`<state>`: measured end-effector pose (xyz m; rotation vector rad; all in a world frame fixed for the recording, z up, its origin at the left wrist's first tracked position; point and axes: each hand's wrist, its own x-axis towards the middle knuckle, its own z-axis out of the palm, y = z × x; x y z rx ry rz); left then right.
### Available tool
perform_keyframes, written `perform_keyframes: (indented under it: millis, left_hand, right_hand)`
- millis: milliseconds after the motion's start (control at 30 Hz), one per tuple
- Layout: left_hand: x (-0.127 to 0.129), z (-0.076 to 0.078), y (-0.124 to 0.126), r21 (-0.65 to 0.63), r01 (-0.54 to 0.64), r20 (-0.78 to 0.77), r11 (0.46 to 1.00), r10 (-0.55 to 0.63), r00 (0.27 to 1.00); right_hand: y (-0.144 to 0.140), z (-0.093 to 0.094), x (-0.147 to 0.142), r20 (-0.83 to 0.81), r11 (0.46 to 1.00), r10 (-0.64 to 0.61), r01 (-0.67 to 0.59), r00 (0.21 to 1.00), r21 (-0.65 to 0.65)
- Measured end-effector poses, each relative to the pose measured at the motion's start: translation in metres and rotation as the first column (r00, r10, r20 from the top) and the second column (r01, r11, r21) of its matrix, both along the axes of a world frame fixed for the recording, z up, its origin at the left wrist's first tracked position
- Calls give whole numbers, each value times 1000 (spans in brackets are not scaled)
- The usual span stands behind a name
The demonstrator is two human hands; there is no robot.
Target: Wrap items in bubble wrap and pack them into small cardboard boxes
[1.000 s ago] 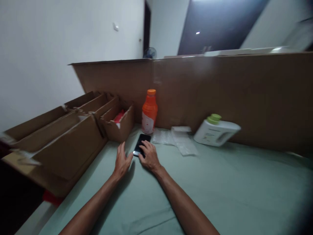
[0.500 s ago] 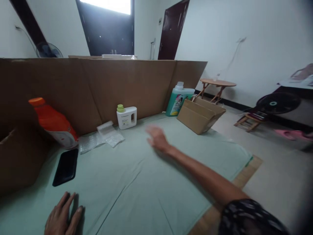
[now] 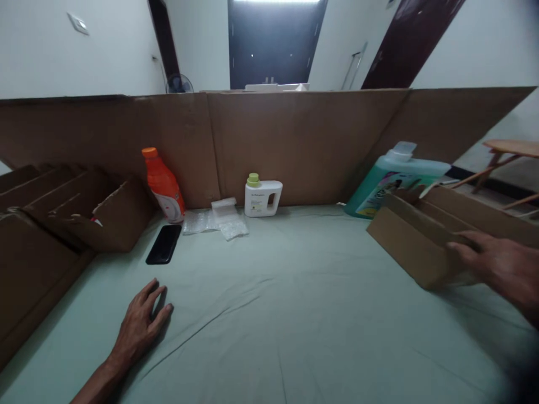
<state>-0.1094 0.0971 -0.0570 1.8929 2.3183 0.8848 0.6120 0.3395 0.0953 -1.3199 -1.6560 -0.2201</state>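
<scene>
Head view: a long open brown cardboard box lies on the pale green sheet at the right. The right hand has its fingers spread on the box's near wall, touching but not clamped around it. From such a shallow hold the thin wall could buckle, or the box could slide on the loose sheet. A large teal detergent jug just behind it could be knocked over if the box is shoved back. The left hand rests flat and open on the sheet, near a black smartphone that it could nudge.
</scene>
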Motion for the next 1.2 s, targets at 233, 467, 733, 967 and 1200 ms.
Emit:
perform_keyframes:
  millis: [233, 467, 733, 967, 1200]
  left_hand:
    - [40, 11, -4, 56, 42, 152, 998, -50, 987]
    - [100, 26, -12, 104, 340, 287, 935, -355, 890]
    - [130, 41, 29, 99, 464, 564, 880, -434, 702]
    - [150, 51, -2, 91, 408, 512, 908, -394, 763]
    - [125, 44, -14, 41, 73, 544, 996, -84, 835]
  right_hand:
    - [-137, 15, -139, 450, 985, 167, -164, 877, -45]
    - [-206, 34, -201, 267, 905, 419, -375, 868, -200]
    - [-186, -73, -213, -427, 722, 166, -404, 889, -561]
    - [-182, -121, -239, -623, 636, 78, -520, 778, -570]
    - [-132, -89, -300, -704, 407, 317, -761, 636, -505]
